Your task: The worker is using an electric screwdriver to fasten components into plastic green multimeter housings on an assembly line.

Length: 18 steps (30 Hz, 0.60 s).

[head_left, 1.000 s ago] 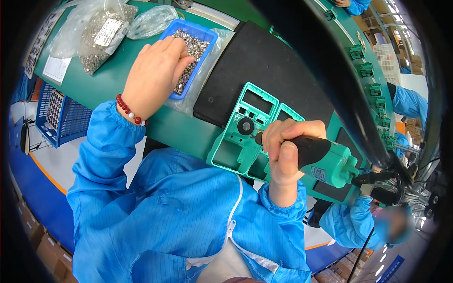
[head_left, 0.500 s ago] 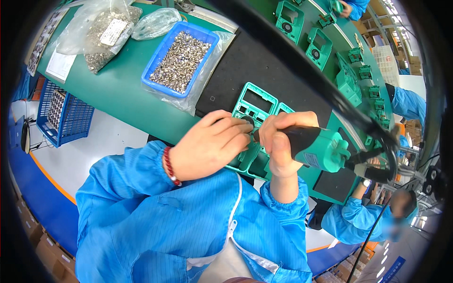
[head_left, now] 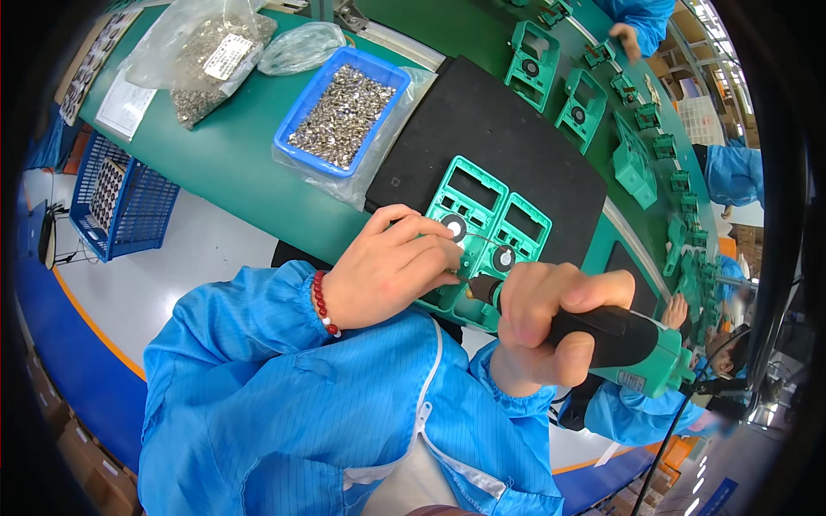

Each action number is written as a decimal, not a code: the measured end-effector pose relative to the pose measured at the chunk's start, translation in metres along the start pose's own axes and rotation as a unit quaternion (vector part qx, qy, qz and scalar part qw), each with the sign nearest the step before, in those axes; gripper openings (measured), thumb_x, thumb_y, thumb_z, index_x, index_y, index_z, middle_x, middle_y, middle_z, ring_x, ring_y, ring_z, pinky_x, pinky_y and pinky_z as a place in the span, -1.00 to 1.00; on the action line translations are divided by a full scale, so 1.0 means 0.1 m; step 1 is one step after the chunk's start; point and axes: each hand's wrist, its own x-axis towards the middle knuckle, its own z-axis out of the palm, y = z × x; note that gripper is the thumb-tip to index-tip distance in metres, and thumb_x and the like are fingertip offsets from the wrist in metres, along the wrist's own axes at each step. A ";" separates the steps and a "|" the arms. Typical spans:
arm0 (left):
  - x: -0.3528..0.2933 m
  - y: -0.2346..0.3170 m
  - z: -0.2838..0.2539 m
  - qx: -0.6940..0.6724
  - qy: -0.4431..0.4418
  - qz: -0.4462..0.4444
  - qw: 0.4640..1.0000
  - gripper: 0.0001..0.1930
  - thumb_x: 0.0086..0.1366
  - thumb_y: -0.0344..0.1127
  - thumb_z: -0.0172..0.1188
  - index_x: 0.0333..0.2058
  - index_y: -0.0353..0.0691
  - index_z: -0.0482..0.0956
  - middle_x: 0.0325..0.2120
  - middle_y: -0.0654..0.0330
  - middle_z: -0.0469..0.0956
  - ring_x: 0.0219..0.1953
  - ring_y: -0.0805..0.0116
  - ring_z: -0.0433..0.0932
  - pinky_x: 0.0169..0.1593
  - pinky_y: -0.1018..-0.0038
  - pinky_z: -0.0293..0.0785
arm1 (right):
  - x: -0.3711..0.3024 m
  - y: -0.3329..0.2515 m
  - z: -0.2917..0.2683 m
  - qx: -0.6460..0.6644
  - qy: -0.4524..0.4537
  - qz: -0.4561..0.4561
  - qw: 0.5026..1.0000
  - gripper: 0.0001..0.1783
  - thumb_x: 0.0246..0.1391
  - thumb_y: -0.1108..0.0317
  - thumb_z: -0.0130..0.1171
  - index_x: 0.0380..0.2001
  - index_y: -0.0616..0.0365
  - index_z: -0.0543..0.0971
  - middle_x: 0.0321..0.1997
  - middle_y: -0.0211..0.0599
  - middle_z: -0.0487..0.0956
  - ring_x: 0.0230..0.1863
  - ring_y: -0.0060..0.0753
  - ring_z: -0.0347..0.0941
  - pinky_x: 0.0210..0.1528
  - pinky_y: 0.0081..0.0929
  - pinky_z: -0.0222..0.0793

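I see the open green casing (head_left: pixel 476 225) at the near side of the black mat (head_left: pixel 482 112) on the bench (head_left: pixel 224 163), my left hand (head_left: pixel 387 267) back-upward beside it, fingers bent together, any grip hidden from me, while my right hand (head_left: pixel 555 318) wraps the power screwdriver (head_left: pixel 613 340), its tip by those fingers.

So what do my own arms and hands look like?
Both bright blue fabric sleeves have gathered cuffs. The ungloved left hand has a dark red beaded bracelet with a white bead at its wrist; the right hand, also ungloved, shows no jewellery.
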 end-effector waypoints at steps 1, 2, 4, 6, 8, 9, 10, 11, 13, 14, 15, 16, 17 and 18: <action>0.00 0.02 0.00 0.001 0.001 0.000 1.000 -0.74 0.09 -0.26 0.36 -0.27 -0.16 0.53 -0.26 0.34 0.58 -0.07 0.37 0.53 0.06 0.33 0.33 | 0.00 -0.01 0.00 -0.002 -0.001 -0.008 1.000 -0.59 0.20 0.09 0.21 -0.19 0.12 0.28 -0.64 -0.41 0.39 -0.70 -0.57 0.24 -0.64 -0.57 0.16; 0.00 0.03 -0.01 -0.008 0.004 0.003 1.000 -0.75 0.09 -0.27 0.36 -0.27 -0.16 0.54 -0.25 0.36 0.58 -0.06 0.38 0.53 0.05 0.34 0.33 | 0.00 -0.01 0.01 -0.004 -0.002 -0.016 1.000 -0.59 0.20 0.09 0.21 -0.20 0.12 0.27 -0.64 -0.41 0.39 -0.71 -0.58 0.24 -0.65 -0.57 0.16; -0.02 0.05 -0.02 -0.016 0.008 0.006 1.000 -0.76 0.09 -0.27 0.35 -0.28 -0.15 0.55 -0.24 0.37 0.59 -0.06 0.38 0.53 0.05 0.34 0.33 | -0.01 0.00 0.01 -0.001 -0.010 -0.016 1.000 -0.60 0.20 0.11 0.21 -0.20 0.12 0.26 -0.63 -0.41 0.38 -0.73 -0.59 0.22 -0.65 -0.58 0.16; -0.03 0.06 -0.01 -0.029 0.012 -0.001 0.999 -0.78 0.09 -0.27 0.35 -0.29 -0.14 0.56 -0.24 0.38 0.59 -0.05 0.39 0.53 0.05 0.34 0.32 | -0.01 0.00 0.01 0.000 -0.022 -0.020 1.000 -0.59 0.21 0.10 0.20 -0.20 0.12 0.26 -0.63 -0.41 0.38 -0.72 -0.58 0.23 -0.65 -0.58 0.16; -0.05 0.06 -0.01 -0.036 0.008 -0.004 0.999 -0.75 0.05 -0.31 0.39 -0.28 -0.14 0.56 -0.22 0.37 0.62 -0.05 0.38 0.55 0.04 0.35 0.32 | -0.02 0.00 0.02 -0.004 -0.025 -0.021 0.999 -0.59 0.21 0.09 0.20 -0.20 0.12 0.26 -0.63 -0.41 0.38 -0.71 -0.58 0.24 -0.65 -0.58 0.16; -0.05 0.06 -0.01 -0.042 0.004 -0.005 0.999 -0.71 0.00 -0.34 0.43 -0.28 -0.14 0.56 -0.19 0.36 0.65 -0.04 0.37 0.57 0.02 0.35 0.32 | -0.02 0.00 0.02 -0.009 -0.027 -0.023 0.999 -0.58 0.22 0.09 0.20 -0.19 0.12 0.26 -0.63 -0.41 0.38 -0.71 -0.57 0.24 -0.65 -0.58 0.16; -0.06 0.06 -0.01 -0.042 0.005 -0.006 0.999 -0.71 0.00 -0.34 0.43 -0.28 -0.14 0.56 -0.19 0.36 0.65 -0.04 0.37 0.57 0.02 0.35 0.32 | -0.02 0.00 0.02 -0.009 -0.028 -0.022 0.999 -0.58 0.22 0.09 0.20 -0.19 0.12 0.26 -0.63 -0.41 0.38 -0.71 -0.57 0.24 -0.65 -0.58 0.16; -0.06 0.06 -0.01 -0.044 0.005 -0.005 0.999 -0.72 0.01 -0.35 0.42 -0.28 -0.14 0.56 -0.20 0.37 0.64 -0.05 0.37 0.57 0.01 0.35 0.32 | -0.02 -0.01 0.02 -0.010 -0.031 -0.020 0.999 -0.58 0.22 0.08 0.21 -0.19 0.11 0.25 -0.63 -0.41 0.39 -0.70 -0.57 0.25 -0.65 -0.59 0.16; -0.05 0.06 0.00 -0.047 0.007 -0.004 0.999 -0.72 0.02 -0.35 0.42 -0.28 -0.14 0.55 -0.21 0.37 0.64 -0.05 0.37 0.57 0.01 0.36 0.32 | -0.01 -0.01 0.02 -0.012 -0.035 -0.018 0.999 -0.58 0.22 0.08 0.21 -0.19 0.11 0.25 -0.63 -0.41 0.39 -0.70 -0.57 0.25 -0.64 -0.59 0.16; -0.05 0.06 0.01 -0.052 0.007 -0.003 0.999 -0.73 0.02 -0.35 0.41 -0.29 -0.14 0.55 -0.23 0.37 0.64 -0.06 0.37 0.57 0.00 0.36 0.32 | -0.01 -0.01 0.03 -0.014 -0.037 -0.021 0.999 -0.58 0.22 0.08 0.21 -0.19 0.11 0.26 -0.63 -0.41 0.39 -0.70 -0.57 0.25 -0.64 -0.58 0.16; -0.05 0.05 0.01 -0.057 0.007 -0.002 0.998 -0.73 0.03 -0.36 0.41 -0.29 -0.15 0.55 -0.24 0.38 0.63 -0.06 0.37 0.57 0.00 0.36 0.32 | 0.00 0.00 0.03 -0.016 -0.038 -0.024 0.999 -0.58 0.22 0.09 0.21 -0.19 0.11 0.26 -0.63 -0.42 0.39 -0.70 -0.57 0.25 -0.64 -0.58 0.16; -0.06 0.05 0.02 -0.057 0.007 -0.002 0.998 -0.73 0.03 -0.36 0.41 -0.29 -0.15 0.55 -0.24 0.38 0.63 -0.06 0.37 0.57 0.00 0.36 0.32 | 0.00 0.00 0.03 -0.017 -0.038 -0.024 0.999 -0.58 0.22 0.09 0.21 -0.19 0.11 0.26 -0.63 -0.42 0.39 -0.70 -0.57 0.25 -0.64 -0.58 0.16; -0.06 0.04 0.03 -0.054 0.003 -0.004 0.999 -0.79 0.08 -0.33 0.34 -0.30 -0.14 0.55 -0.25 0.37 0.60 -0.06 0.37 0.55 0.02 0.35 0.31 | 0.00 0.01 0.03 -0.024 -0.047 -0.023 0.998 -0.58 0.22 0.09 0.21 -0.18 0.11 0.26 -0.64 -0.42 0.39 -0.70 -0.57 0.25 -0.64 -0.58 0.16; -0.07 0.04 0.03 -0.051 -0.001 -0.006 0.999 -0.84 0.14 -0.31 0.28 -0.31 -0.13 0.54 -0.26 0.36 0.57 -0.05 0.37 0.53 0.03 0.34 0.30 | 0.01 0.02 0.03 -0.032 -0.055 -0.021 0.998 -0.58 0.21 0.08 0.22 -0.18 0.11 0.27 -0.64 -0.42 0.39 -0.70 -0.57 0.26 -0.64 -0.58 0.15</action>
